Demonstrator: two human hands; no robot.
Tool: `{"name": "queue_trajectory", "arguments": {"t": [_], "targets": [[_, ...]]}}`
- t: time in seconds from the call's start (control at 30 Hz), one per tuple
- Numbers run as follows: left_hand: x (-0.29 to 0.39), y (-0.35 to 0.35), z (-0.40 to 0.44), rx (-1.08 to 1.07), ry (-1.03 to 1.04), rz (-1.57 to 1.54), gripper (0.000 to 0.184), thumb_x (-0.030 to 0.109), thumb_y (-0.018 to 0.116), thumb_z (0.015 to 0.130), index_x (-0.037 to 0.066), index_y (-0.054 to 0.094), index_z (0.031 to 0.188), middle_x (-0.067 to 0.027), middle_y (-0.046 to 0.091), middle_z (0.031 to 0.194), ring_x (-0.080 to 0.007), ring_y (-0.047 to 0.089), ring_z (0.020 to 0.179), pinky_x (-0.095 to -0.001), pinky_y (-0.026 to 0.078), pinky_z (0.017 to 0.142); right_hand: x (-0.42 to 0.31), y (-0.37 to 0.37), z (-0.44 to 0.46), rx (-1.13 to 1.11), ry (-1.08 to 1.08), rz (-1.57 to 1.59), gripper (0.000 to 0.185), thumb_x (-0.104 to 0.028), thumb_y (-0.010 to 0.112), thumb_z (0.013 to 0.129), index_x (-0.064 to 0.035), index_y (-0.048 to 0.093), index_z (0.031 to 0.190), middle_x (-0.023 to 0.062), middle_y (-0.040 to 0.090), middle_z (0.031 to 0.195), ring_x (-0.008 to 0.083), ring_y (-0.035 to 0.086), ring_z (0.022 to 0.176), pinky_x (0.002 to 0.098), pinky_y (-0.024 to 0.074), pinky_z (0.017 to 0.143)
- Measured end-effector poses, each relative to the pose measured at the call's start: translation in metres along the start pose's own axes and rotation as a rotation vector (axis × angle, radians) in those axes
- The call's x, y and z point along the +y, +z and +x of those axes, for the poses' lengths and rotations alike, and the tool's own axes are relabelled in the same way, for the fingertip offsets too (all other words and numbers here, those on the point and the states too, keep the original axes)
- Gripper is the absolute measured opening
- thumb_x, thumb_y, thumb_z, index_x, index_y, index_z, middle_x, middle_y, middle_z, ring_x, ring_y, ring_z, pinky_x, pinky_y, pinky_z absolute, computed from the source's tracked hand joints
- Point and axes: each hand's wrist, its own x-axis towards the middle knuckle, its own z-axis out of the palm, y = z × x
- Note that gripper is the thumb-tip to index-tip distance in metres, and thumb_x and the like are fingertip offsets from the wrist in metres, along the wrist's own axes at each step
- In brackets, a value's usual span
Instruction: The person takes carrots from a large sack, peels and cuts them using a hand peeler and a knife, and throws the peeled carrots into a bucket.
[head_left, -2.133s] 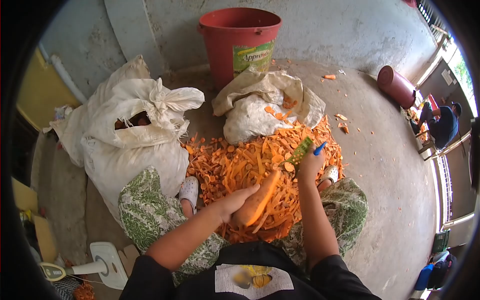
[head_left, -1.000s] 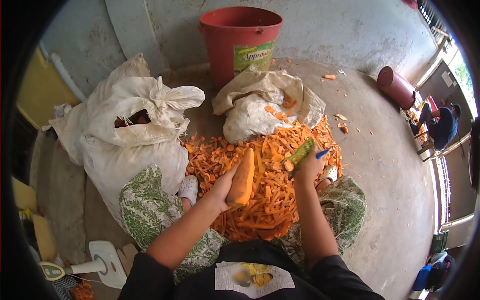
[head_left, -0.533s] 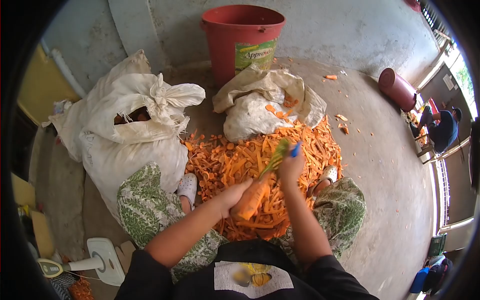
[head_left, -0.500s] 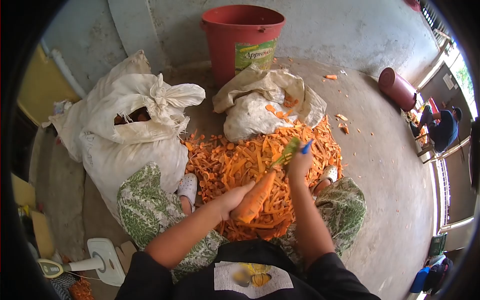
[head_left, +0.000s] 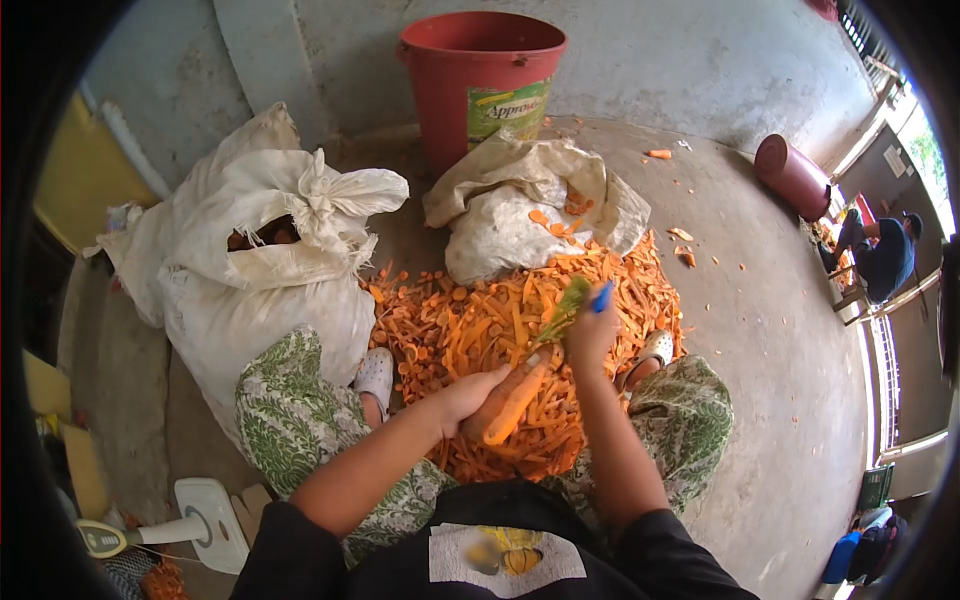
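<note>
My left hand [head_left: 470, 394] is closed around the thick end of a large carrot [head_left: 518, 402]. The carrot tilts up and away, with green leaf stalks [head_left: 565, 312] at its far end and a smooth, bright orange strip along its side. My right hand [head_left: 592, 342] is closed on a blue-handled peeler [head_left: 602, 296], close to the stalk end; the blade is hidden. Below both hands spreads a heap of carrot peelings and slices [head_left: 480, 325], between my feet.
A knotted white sack [head_left: 270, 320] stands at left, a crumpled sack [head_left: 500, 235] behind the heap. Beyond is a red bucket [head_left: 440, 110]. Another red bin [head_left: 793, 178] lies at right, near a seated person [head_left: 885, 260]. A weighing scale [head_left: 212, 525] is at lower left.
The carrot has turned in my left hand, bringing a smooth orange side into view. My right hand has shifted slightly down and left, nearer the carrot's stalk end.
</note>
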Motion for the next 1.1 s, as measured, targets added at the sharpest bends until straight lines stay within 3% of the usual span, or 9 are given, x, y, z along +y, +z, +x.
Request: {"name": "queue_trajectory", "arguments": {"t": [0.13,0.23,0.47,0.53,0.6,0.7,0.9,1.03,1.1], "targets": [[0.011,0.005,-0.005,-0.054,-0.073,-0.047,0.044,0.041,0.033,0.092,0.002,0.048,0.105,-0.0118,0.058,0.085,-0.0196,0.059,0.073,-0.0309,0.05,0.062,0.024,-0.017,0.041,0.165,0.208,0.268,0.025,-0.021,0.043,0.09,-0.0001,0.053,0.081,0.0034,0.051,0.059,0.0111,0.046,0.049,0.0273,0.0359,0.045],[0.014,0.0,0.0,-0.018,-0.087,-0.156,0.041,0.039,0.033,0.092,0.003,0.048,0.106,-0.0107,0.058,0.084,-0.0191,0.059,0.069,-0.0313,0.052,0.062,-0.022,-0.015,-0.009,-0.133,0.102,0.334,0.026,-0.024,0.046,0.089,-0.0039,0.048,0.073,0.0007,0.048,0.057,0.0082,0.044,0.049,0.025,0.0347,0.045],[-0.004,-0.021,0.017,-0.258,0.099,-0.356,0.04,0.038,0.028,0.093,0.007,0.05,0.103,-0.0063,0.058,0.082,-0.0138,0.059,0.067,-0.0288,0.05,0.052,-0.036,-0.005,-0.057,-0.214,-0.121,-0.061,0.015,-0.015,0.051,0.084,-0.0001,0.053,0.082,0.0172,0.056,0.061,0.0305,0.056,0.055,0.0377,0.0404,0.05],[0.004,0.002,0.004,-0.034,-0.06,-0.1,0.039,0.037,0.029,0.093,0.006,0.049,0.104,-0.008,0.058,0.085,-0.0167,0.059,0.07,-0.031,0.051,0.055,-0.015,0.004,-0.025,0.001,-0.095,-0.022,0.021,-0.021,0.049,0.086,-0.0012,0.055,0.083,0.0149,0.057,0.062,0.0265,0.057,0.055,0.0367,0.041,0.049],[0.005,0.008,-0.002,-0.044,-0.089,-0.066,0.04,0.038,0.03,0.093,0.005,0.049,0.105,-0.0087,0.057,0.086,-0.0188,0.059,0.071,-0.0329,0.051,0.056,0.016,-0.004,0.029,0.125,0.211,0.075,0.028,-0.023,0.045,0.09,-0.0001,0.058,0.084,0.0041,0.052,0.059,0.0112,0.041,0.045,0.0275,0.0331,0.043],[0.011,0.015,-0.007,0.064,-0.118,-0.058,0.044,0.04,0.032,0.092,0.002,0.047,0.107,-0.0104,0.057,0.087,-0.0227,0.059,0.072,-0.0366,0.051,0.058,0.023,-0.022,0.047,0.177,0.319,0.304,0.029,-0.023,0.041,0.091,-0.0002,0.058,0.085,0.0014,0.05,0.059,0.0081,0.042,0.047,0.0242,0.0353,0.045],[0.0,-0.027,0.019,-0.198,-0.001,-0.325,0.034,0.036,0.037,0.09,0.007,0.05,0.103,-0.0081,0.06,0.084,-0.0169,0.061,0.068,-0.0347,0.052,0.053,-0.048,-0.003,-0.065,-0.268,0.005,0.304,0.018,-0.019,0.05,0.087,-0.0018,0.053,0.082,0.0084,0.055,0.061,0.016,0.049,0.048,0.03,0.0378,0.046],[0.008,0.001,0.0,0.088,0.049,-0.168,0.035,0.035,0.036,0.09,0.006,0.05,0.102,-0.0083,0.06,0.084,-0.0169,0.061,0.068,-0.0325,0.052,0.054,-0.046,-0.002,-0.066,-0.293,-0.1,0.042,0.017,-0.019,0.05,0.087,-0.0017,0.054,0.086,0.0131,0.057,0.064,0.0224,0.053,0.052,0.0326,0.039,0.048],[0.002,0.0,0.0,0.027,-0.017,-0.136,0.037,0.036,0.035,0.091,0.005,0.05,0.103,-0.0092,0.06,0.084,-0.0179,0.061,0.069,-0.0325,0.052,0.056,-0.022,0.004,-0.038,-0.044,-0.179,-0.092,0.018,-0.02,0.048,0.088,-0.0024,0.055,0.088,0.0143,0.057,0.064,0.0247,0.055,0.054,0.0333,0.0396,0.049]]}}
